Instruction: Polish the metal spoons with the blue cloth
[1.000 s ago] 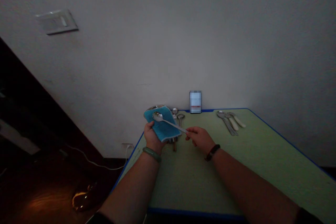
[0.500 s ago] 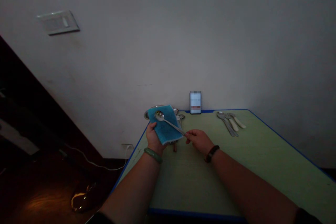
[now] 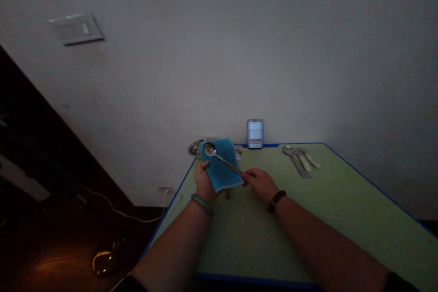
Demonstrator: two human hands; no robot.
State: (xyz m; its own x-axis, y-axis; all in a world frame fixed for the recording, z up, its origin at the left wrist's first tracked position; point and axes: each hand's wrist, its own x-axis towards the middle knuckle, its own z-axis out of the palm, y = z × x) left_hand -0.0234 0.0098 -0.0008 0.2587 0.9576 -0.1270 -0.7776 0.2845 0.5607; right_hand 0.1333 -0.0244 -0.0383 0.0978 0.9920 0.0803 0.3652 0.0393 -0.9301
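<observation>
My left hand (image 3: 204, 183) holds a folded blue cloth (image 3: 222, 174) from below, its thumb on the near left edge and the other fingers hidden underneath. Lying across the cloth is a metal spoon (image 3: 226, 162), bowl toward the upper left. My right hand (image 3: 259, 183) pinches the end of its handle at the cloth's lower right corner. Behind the cloth, a shiny metal dish (image 3: 195, 147) shows in part at the table's far left corner. Other pieces under and behind the cloth are mostly hidden.
Several pieces of cutlery (image 3: 301, 160), some with pale handles, lie at the back right of the green, blue-edged table (image 3: 342, 219). A phone (image 3: 255, 133) with a blurred screen leans against the wall. A white cable (image 3: 137, 219) runs to a wall socket at left.
My left hand and the cloth have shifted slightly right under the spoon, uncovering more of the metal dish. The spoon's bowl has moved a little right; my right hand stays nearly in place.
</observation>
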